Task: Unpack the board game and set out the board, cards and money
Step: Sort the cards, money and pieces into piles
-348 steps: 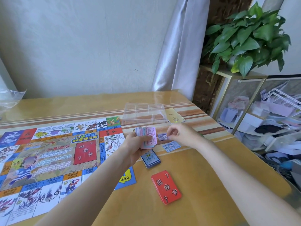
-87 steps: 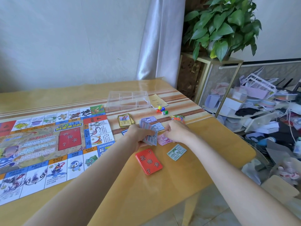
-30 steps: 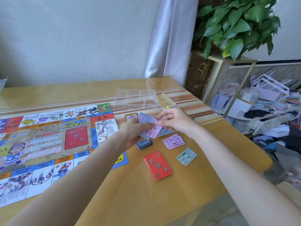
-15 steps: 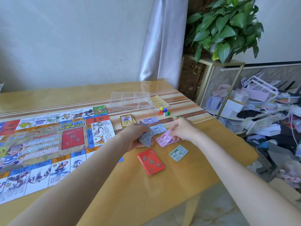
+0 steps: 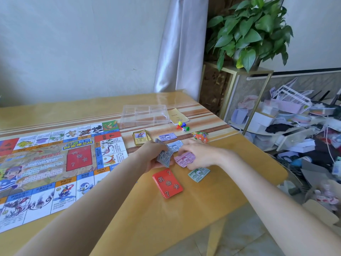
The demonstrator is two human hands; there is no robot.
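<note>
On my feed: left hand (image 5: 150, 156) gripping a fanned stack of blue-grey paper banknotes (image 5: 164, 156); right hand (image 5: 198, 154) with fingers curled, pinching the pink paper banknotes (image 5: 185, 158) lying on the yellow table (image 5: 203, 204). Colourful printed game board (image 5: 55, 163) flat at left. Red card deck (image 5: 167, 182) and green banknote (image 5: 199, 174) just near side of both hands; yellow-edged card stack (image 5: 141, 137) beyond them.

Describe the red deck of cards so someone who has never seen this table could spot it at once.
Start at the game board covering the table's left side, then look just past its right edge, on the bare yellow tabletop below the two hands. The red deck lies flat there, left of a green banknote. It is the only solid red stack, with white characters and question marks on its back.
</note>
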